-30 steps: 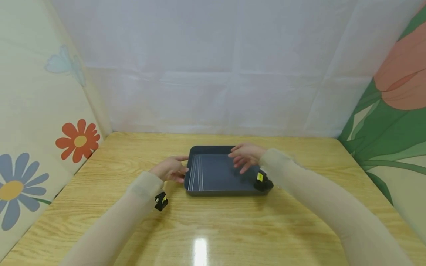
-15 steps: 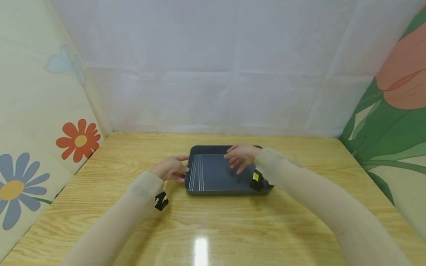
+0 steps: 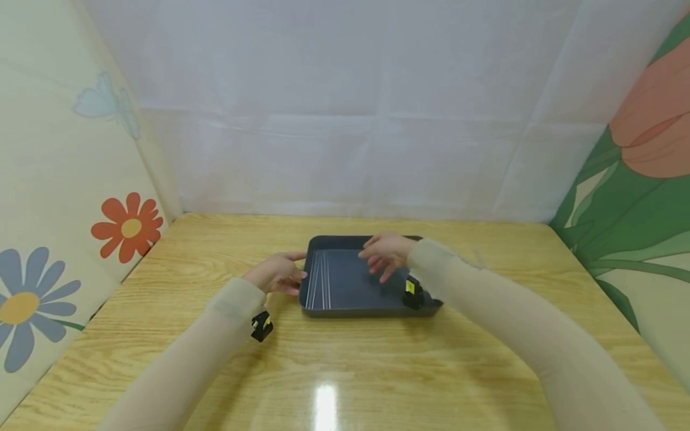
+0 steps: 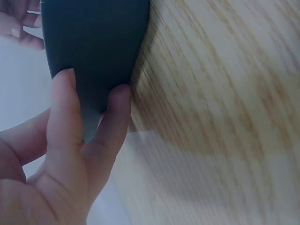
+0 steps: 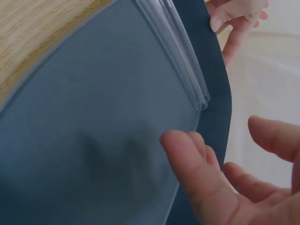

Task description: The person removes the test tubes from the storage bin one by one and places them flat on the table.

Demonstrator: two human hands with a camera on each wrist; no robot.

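A dark blue-grey rectangular tray (image 3: 350, 313) lies on the wooden table. Several clear thin tubes (image 5: 180, 54) lie side by side along the inside of its left wall. My left hand (image 3: 274, 274) is at the tray's left side; in the left wrist view its fingertips (image 4: 121, 93) touch the outer wall, one near the rim and one lower down. Over the right half of the tray hovers my right hand (image 3: 389, 251), fingers spread and slightly bent, with nothing between them. The right wrist view shows those fingers above the tray floor, short of the tubes.
The light wooden table (image 3: 345, 371) extends around the tray on all sides. A white cloth (image 3: 345, 120) hangs behind its back edge, with flower-patterned panels at left and right. A faint clear edge (image 3: 478, 257) shows beyond my right sleeve.
My right hand has drifted left over the tray, its fingers still spread. The left hand, the tray and the tubes stay where they were.
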